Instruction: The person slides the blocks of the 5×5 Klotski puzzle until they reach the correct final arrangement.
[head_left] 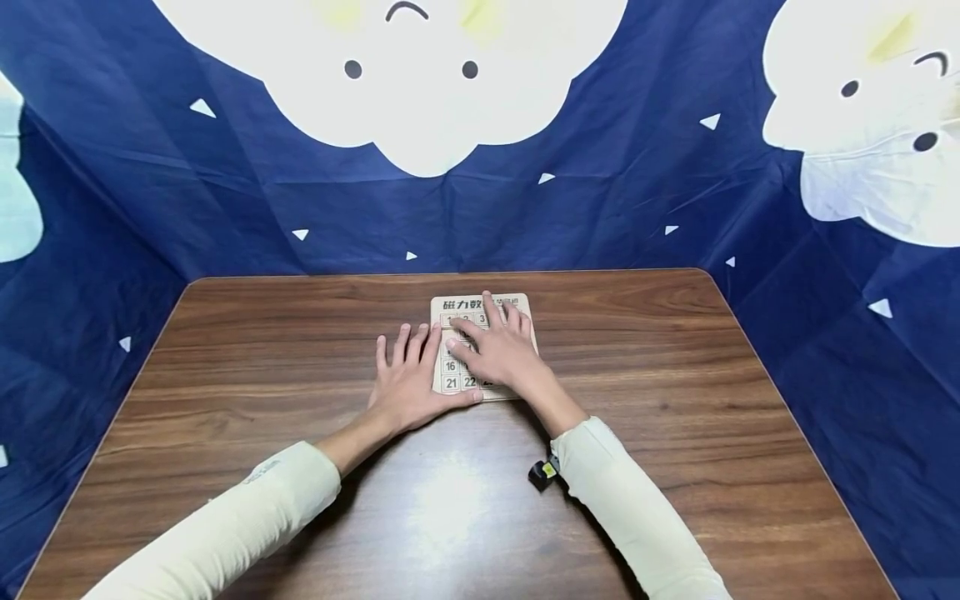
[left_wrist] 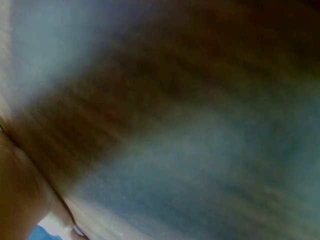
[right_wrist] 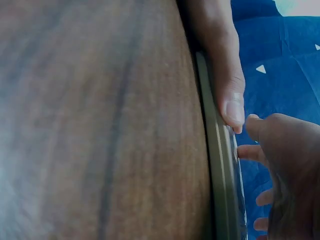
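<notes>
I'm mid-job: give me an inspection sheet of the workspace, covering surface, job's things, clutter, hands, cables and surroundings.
Surface: brown wood-grain table, bright glare near its middle.
Job's things: pale rectangular board printed with black numbers and a heading, flat on the table, partly covered.
Clutter: nothing seen.
Left hand: fingers spread at the board's left side, thumb at its near edge.
Right hand: over the board, fingers spread.
Cables: nothing seen.
Surroundings: dark blue cloth backdrop with white clouds and triangles; small black device at the cream right cuff.
</notes>
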